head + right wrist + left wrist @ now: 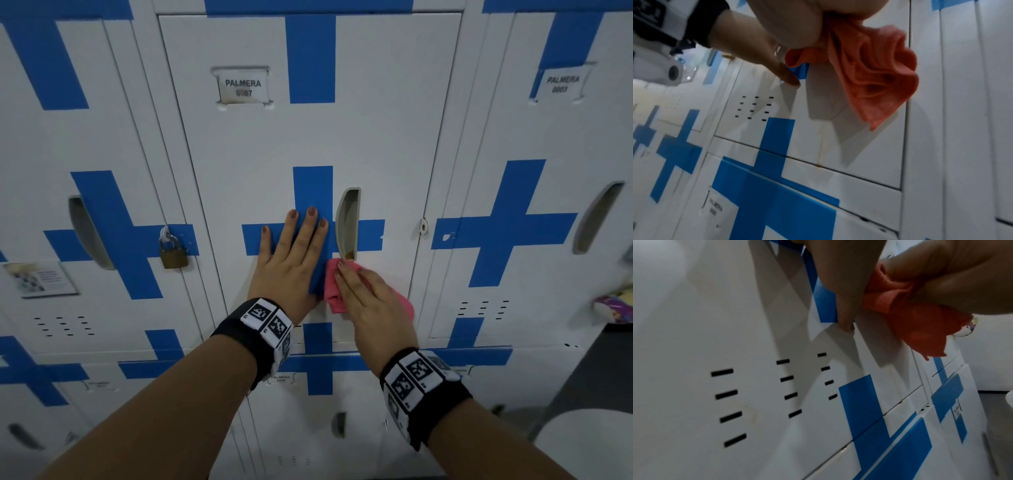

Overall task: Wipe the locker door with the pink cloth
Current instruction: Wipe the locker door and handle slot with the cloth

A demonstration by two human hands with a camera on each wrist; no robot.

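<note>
Head view, locker door [376,144], label [243,87] PALMERA 0007, pink cloth [334,293]

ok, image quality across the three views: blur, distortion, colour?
Head view: sharp centre, name label legible, wide-angle bowing of the locker door edges. Left wrist view: dim, pink cloth renders orange, overlapping shadows. Right wrist view: soft overall, same orange cast.
</note>
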